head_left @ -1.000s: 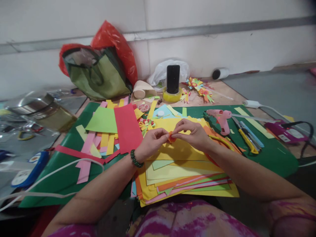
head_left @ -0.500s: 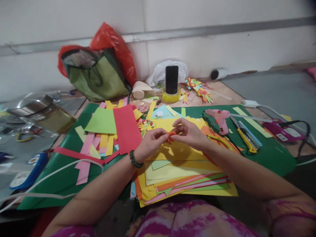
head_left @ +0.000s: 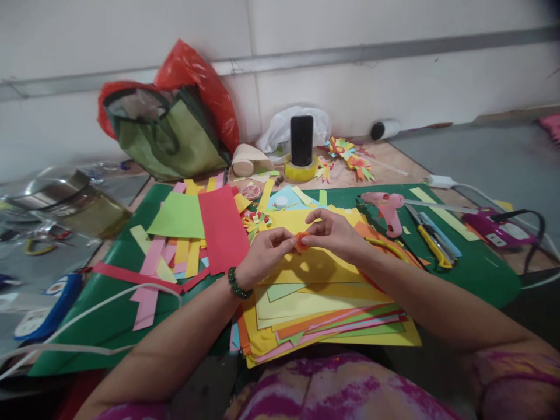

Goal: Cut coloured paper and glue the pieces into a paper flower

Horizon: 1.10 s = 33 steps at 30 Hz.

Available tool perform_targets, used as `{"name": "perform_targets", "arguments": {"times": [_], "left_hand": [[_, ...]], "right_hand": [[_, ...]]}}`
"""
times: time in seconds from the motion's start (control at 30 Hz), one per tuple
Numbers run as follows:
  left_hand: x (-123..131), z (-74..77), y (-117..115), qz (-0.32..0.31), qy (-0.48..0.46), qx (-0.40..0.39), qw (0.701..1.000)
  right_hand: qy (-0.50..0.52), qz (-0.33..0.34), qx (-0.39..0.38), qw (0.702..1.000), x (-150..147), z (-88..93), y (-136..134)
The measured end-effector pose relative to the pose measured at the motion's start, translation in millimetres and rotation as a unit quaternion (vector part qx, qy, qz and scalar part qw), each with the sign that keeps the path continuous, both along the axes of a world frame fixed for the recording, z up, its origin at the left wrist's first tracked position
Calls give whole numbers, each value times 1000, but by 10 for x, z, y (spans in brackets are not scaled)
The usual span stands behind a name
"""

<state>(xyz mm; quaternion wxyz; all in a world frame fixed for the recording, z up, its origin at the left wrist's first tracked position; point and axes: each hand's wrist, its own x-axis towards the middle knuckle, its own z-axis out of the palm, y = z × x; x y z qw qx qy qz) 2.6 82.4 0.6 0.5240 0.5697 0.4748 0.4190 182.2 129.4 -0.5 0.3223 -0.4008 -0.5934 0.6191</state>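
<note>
Head: fingers (head_left: pixel 312 241) partly hide orange piece (head_left: pixel 300 243).

Your bare left hand (head_left: pixel 265 251) and bare right hand (head_left: pixel 335 234), a bracelet (head_left: pixel 238 284) of round dark green beads at your left wrist, your top (head_left: pixel 315 385) patterned purple and pinkish cream, your right sleeve (head_left: pixel 514 376) streaked purple and, though blurred, seemingly orange.

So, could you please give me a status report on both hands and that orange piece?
Left hand, right hand: both holding orange piece. Piece above yellow paper. Pink glue gun off right, apart from hands.
</note>
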Motion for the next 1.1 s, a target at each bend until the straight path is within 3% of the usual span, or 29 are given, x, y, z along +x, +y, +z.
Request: {"name": "perform_targets", "arguments": {"times": [0.47,0.67,0.9,1.1], "left_hand": [[-6,33,4,-10,3,-17,1000],[14,34,8,-1,3,-43,999],[-10,-106,57,-16,-7,-32,999],[24,-141,86,1,-33,-56,998]], "right_hand": [[1,39,19,999,24,28,-4],[-60,12,109,992,0,-20,-23],[-94,10,218,971,-12,-46,-40],[-97,7,230,968,-43,-95,-24]]}}
